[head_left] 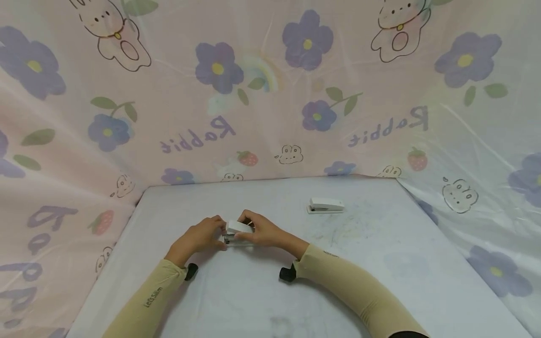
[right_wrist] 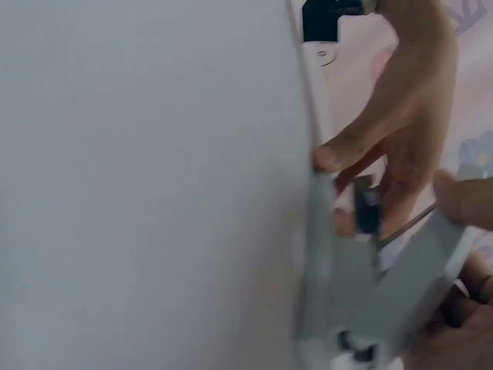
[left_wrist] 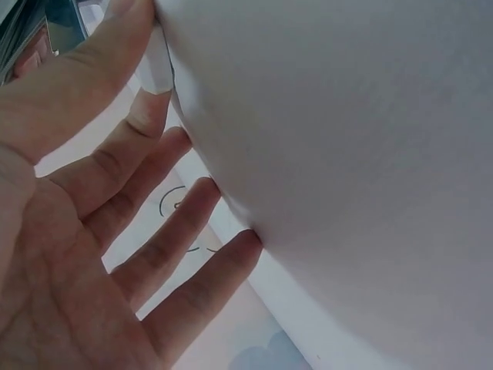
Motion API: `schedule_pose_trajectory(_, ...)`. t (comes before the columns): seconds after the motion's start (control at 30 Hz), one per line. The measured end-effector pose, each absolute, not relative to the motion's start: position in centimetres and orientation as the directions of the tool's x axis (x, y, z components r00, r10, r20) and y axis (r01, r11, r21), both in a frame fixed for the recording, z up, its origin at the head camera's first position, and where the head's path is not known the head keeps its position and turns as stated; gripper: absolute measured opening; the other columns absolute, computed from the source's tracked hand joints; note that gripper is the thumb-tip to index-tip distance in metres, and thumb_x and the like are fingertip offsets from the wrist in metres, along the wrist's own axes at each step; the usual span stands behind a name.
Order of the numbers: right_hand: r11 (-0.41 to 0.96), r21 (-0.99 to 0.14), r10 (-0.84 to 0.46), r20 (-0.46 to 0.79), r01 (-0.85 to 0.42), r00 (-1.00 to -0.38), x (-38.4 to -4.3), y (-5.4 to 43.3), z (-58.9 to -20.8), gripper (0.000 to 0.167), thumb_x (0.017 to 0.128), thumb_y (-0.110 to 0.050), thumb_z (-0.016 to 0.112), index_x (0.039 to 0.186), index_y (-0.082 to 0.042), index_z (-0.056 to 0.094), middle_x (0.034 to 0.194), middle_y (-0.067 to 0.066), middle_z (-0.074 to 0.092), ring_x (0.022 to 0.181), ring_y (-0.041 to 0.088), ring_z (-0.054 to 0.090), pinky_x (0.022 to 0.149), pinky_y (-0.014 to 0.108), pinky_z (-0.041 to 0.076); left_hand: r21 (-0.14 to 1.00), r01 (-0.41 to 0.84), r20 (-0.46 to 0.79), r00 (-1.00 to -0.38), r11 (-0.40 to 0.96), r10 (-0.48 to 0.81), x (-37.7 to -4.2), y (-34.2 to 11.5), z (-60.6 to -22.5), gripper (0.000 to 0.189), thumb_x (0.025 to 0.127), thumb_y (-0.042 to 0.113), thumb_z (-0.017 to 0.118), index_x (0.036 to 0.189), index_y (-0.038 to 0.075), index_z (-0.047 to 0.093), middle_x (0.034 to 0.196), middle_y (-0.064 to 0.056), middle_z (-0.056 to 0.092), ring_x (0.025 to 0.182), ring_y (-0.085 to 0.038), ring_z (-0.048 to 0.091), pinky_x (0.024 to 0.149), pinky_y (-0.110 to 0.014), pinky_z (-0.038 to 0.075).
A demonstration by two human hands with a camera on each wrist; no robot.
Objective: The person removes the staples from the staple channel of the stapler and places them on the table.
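Observation:
A white stapler (head_left: pixel 236 226) sits on the white table between both hands. In the right wrist view its upper arm (right_wrist: pixel 412 285) is swung up at an angle from its base (right_wrist: pixel 343 285). My right hand (head_left: pixel 265 231) grips that upper arm between thumb and fingers. At the opposite end, my left hand (head_left: pixel 202 236) holds the base with thumb and index finger. The left wrist view shows a white corner of the base (left_wrist: pixel 157 65) between them, while the other fingertips touch the table. Part of the stapler is hidden behind the right hand.
A second white stapler (head_left: pixel 326 205) stands farther back on the right of the table (head_left: pixel 236 300). Patterned cloth (head_left: pixel 262 108) with flowers and rabbits hangs behind the table and along its sides. Both forearms wear beige sleeves with black wrist cameras.

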State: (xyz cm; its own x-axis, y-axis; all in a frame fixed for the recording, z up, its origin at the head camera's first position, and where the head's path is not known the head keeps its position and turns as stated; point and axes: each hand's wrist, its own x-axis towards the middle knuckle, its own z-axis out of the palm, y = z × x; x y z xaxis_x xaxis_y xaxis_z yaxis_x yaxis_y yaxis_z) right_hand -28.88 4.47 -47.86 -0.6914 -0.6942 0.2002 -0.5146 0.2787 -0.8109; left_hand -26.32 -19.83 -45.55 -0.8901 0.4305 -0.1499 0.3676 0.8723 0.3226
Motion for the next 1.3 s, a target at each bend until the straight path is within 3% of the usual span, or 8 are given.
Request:
schedule_pose_trajectory(0.23, 0.336, -0.764, -0.679, 0.209, -0.551, -0.704, -28.3, 6.0, -46.4, 0.026, 0.100, -0.024, 0.080, 0.114, -0.015, 0.060, 0.109, -0.003, 0.067, 0.100, 0.011, 0.064, 0.090, 0.035, 0.055, 0.328, 0.370, -0.149, -0.888, 0.869, 0.434, -26.3, -19.7, -45.4, 0.032, 0.085, 0.032, 0.094, 0.097, 0.020, 0.067, 0.135, -0.006, 0.064, 0.129, -0.038, 0.060, 0.095, -0.070, 0.054)
schedule_pose_trajectory(0.57, 0.339, -0.771, -0.650, 0.221, -0.539, -0.727, -28.0, 8.5, -45.4, 0.026, 0.098, -0.019, 0.082, 0.112, -0.014, 0.060, 0.110, -0.002, 0.067, 0.105, 0.015, 0.066, 0.101, 0.049, 0.056, 0.319, 0.377, -0.143, -0.888, 0.870, 0.437, -26.1, -19.6, -45.3, 0.030, 0.085, 0.030, 0.094, 0.094, 0.019, 0.067, 0.142, -0.011, 0.064, 0.133, -0.042, 0.059, 0.097, -0.076, 0.050)
schedule_pose_trajectory(0.9, 0.369, -0.757, -0.627, 0.226, -0.539, -0.746, -27.7, 10.2, -45.3, 0.030, 0.097, -0.019, 0.083, 0.107, -0.006, 0.057, 0.109, 0.004, 0.069, 0.108, 0.020, 0.069, 0.103, 0.044, 0.056, 0.321, 0.396, -0.127, -0.882, 0.860, 0.454, -25.9, -19.6, -45.1, 0.030, 0.086, 0.029, 0.093, 0.095, 0.017, 0.067, 0.143, -0.014, 0.063, 0.133, -0.043, 0.059, 0.096, -0.074, 0.052)
schedule_pose_trajectory(1.07, 0.370, -0.755, -0.618, 0.234, -0.541, -0.750, -27.7, 11.0, -45.6, 0.027, 0.098, -0.019, 0.083, 0.106, -0.011, 0.057, 0.109, 0.002, 0.070, 0.107, 0.018, 0.070, 0.103, 0.041, 0.056, 0.320, 0.385, -0.130, -0.887, 0.865, 0.443, -25.9, -19.7, -45.3, 0.031, 0.085, 0.029, 0.094, 0.094, 0.017, 0.067, 0.144, -0.013, 0.063, 0.133, -0.043, 0.058, 0.097, -0.074, 0.051)
schedule_pose_trajectory(1.3, 0.399, -0.754, -0.591, 0.224, -0.522, -0.775, -27.6, 12.2, -46.0, 0.028, 0.098, -0.020, 0.082, 0.105, -0.013, 0.056, 0.104, 0.004, 0.068, 0.109, 0.023, 0.072, 0.104, 0.050, 0.056, 0.319, 0.392, -0.126, -0.885, 0.863, 0.448, -26.1, -19.8, -45.8, 0.031, 0.085, 0.029, 0.094, 0.094, 0.018, 0.067, 0.143, -0.013, 0.063, 0.133, -0.042, 0.059, 0.098, -0.074, 0.051)
